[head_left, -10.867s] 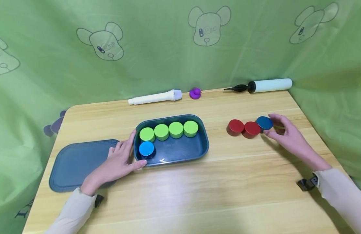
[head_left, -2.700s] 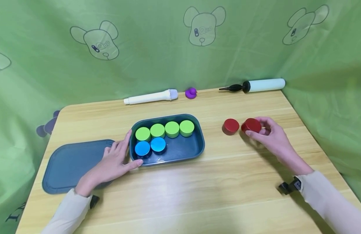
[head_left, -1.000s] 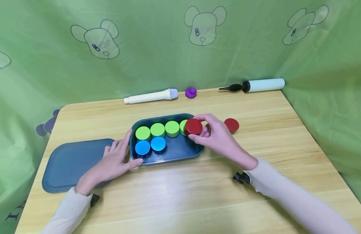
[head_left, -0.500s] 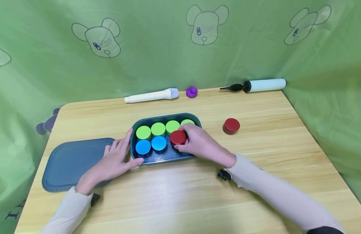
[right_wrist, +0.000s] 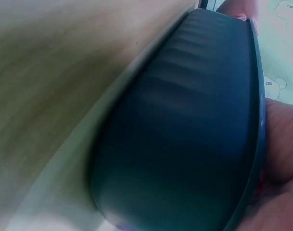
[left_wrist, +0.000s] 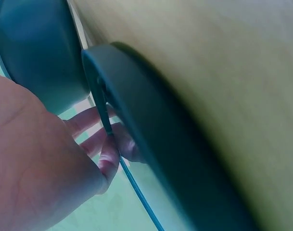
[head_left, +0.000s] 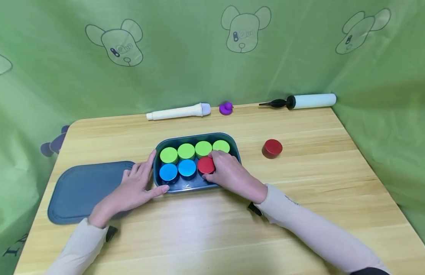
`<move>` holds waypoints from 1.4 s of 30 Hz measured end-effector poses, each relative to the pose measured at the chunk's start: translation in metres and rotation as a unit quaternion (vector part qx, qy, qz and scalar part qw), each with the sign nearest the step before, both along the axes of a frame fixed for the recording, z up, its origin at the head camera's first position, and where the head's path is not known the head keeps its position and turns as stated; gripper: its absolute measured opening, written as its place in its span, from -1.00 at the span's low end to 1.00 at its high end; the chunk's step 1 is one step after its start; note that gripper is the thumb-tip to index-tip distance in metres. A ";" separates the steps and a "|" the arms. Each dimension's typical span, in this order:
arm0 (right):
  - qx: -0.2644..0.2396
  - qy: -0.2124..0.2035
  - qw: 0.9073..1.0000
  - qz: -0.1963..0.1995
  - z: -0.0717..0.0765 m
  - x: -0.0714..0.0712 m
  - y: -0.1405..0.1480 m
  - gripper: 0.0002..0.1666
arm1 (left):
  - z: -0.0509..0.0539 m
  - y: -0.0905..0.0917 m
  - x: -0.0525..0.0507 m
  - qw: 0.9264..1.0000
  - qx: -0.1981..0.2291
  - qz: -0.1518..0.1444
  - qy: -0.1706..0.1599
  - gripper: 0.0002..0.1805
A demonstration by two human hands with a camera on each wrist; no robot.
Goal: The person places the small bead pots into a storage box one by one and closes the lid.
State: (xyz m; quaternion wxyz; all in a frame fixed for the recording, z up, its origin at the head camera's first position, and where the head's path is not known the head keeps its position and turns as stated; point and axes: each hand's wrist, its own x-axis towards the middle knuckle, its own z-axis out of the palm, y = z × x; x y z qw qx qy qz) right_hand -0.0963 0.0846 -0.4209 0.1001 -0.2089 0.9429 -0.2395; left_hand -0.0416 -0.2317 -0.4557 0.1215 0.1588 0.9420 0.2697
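A dark blue rectangular box (head_left: 185, 187) holds a back row of short green cylinders (head_left: 186, 151) and two blue ones (head_left: 187, 168) in front. My right hand (head_left: 233, 173) reaches in and grips a short red cylinder (head_left: 206, 165) by its right side, right of the blue pair; its fingers partly cover it. My left hand (head_left: 135, 189) rests against the box's left end, thumb at the front corner and index finger along the left rim. The right wrist view shows the box's outer wall (right_wrist: 184, 120) and part of the right hand. Another red cylinder (head_left: 272, 148) stands on the table.
A flat blue lid (head_left: 85, 193) lies left of the box, partly under the left hand. Along the table's back edge lie a white microphone-shaped thing (head_left: 178, 112), a small purple duck (head_left: 226, 108) and a white hand pump (head_left: 310, 101) with a black nozzle. A green curtain (head_left: 185, 57) hangs behind.
A second blue cylinder has joined the first in the box. My right hand has carried one red cylinder leftward from the table and lowered it inside. My left hand has stayed at the box's end.
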 end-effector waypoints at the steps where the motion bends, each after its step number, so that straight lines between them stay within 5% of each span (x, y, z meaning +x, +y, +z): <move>1: -0.001 0.005 1.000 0.000 0.000 0.000 0.000 -0.41 | 0.000 0.000 0.000 1.000 0.000 0.000 0.000 0.29; 11: -0.066 -0.015 0.998 -0.016 0.001 0.005 0.004 -0.23 | 0.001 -0.001 -0.001 1.000 -0.003 -0.001 0.001 0.28; 27: -0.184 -0.052 0.981 -0.024 0.006 0.007 0.034 -0.28 | -0.001 -0.002 -0.003 1.000 -0.010 -0.005 0.002 0.29; 42: -0.351 -0.026 0.935 -0.052 -0.001 0.007 0.086 -0.61 | 0.001 -0.001 -0.002 1.000 -0.006 -0.007 -0.004 0.29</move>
